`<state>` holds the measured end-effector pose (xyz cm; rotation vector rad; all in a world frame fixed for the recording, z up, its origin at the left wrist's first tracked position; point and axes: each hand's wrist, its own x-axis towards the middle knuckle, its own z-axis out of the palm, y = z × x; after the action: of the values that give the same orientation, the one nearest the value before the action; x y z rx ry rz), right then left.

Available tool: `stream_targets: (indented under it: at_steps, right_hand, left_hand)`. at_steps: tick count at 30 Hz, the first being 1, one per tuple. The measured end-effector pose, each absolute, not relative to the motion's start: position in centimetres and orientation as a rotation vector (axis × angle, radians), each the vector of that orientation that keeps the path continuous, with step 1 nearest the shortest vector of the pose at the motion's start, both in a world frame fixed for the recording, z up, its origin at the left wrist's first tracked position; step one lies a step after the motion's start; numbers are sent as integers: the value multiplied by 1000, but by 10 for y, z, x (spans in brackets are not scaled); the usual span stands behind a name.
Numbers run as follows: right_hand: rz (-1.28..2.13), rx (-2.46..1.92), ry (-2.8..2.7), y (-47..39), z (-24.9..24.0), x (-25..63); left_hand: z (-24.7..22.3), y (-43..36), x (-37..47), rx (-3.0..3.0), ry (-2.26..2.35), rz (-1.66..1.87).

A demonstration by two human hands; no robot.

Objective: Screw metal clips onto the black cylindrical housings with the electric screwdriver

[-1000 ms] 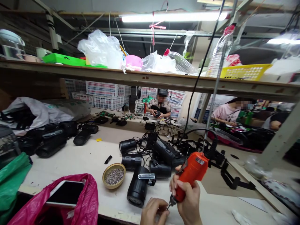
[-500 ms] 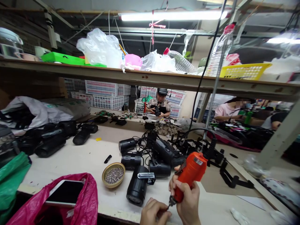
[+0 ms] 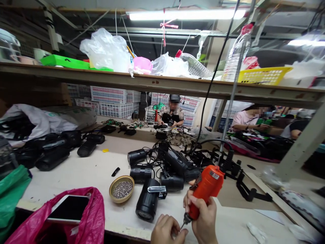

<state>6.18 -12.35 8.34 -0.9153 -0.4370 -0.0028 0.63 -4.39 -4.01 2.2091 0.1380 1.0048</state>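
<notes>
An orange electric screwdriver (image 3: 209, 181) is in my right hand (image 3: 204, 217), its fingers wrapped round the body and its bit pointing down to the left. My left hand (image 3: 167, 231) is closed in a pinch at the tip of the bit; whatever lies between its fingers is too small or hidden. Just behind that hand rests a black cylindrical lamp-like unit (image 3: 146, 201) with a shiny metal strip (image 3: 156, 189) on its side. Left of this unit stands a brass-coloured bowl (image 3: 119, 201) filled with small screws (image 3: 122, 189).
More black cylindrical units (image 3: 141, 173) with tangled cables lie behind. Black brackets (image 3: 250, 193) spread to the right. At front left, a phone (image 3: 69, 207) rests on a pink bag (image 3: 98, 210). A shelf edge (image 3: 127, 75) crosses above; two people sit beyond the bench.
The view has shifted slightly, so the bench items appear a little further left. My hands keep nearly the same pose, with the bit still at my left fingertips.
</notes>
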Motion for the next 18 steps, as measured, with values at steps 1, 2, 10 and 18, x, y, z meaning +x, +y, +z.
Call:
stream_targets:
  at_steps: [1, 2, 10, 18]
  right_hand:
    - [-8, -907, -441, -124, 82, 63]
    - [-8, -900, -438, -124, 81, 63]
    - [50, -931, -390, -125, 86, 54]
    - [30, -927, -386, -126, 79, 56]
  left_hand:
    - [-40, -45, 6, 2220, 149, 1001]
    - [-40, -46, 6, 2230, 161, 998]
    - [-36, -52, 5, 2276, 237, 967]
    - [-33, -50, 3, 2292, 217, 943]
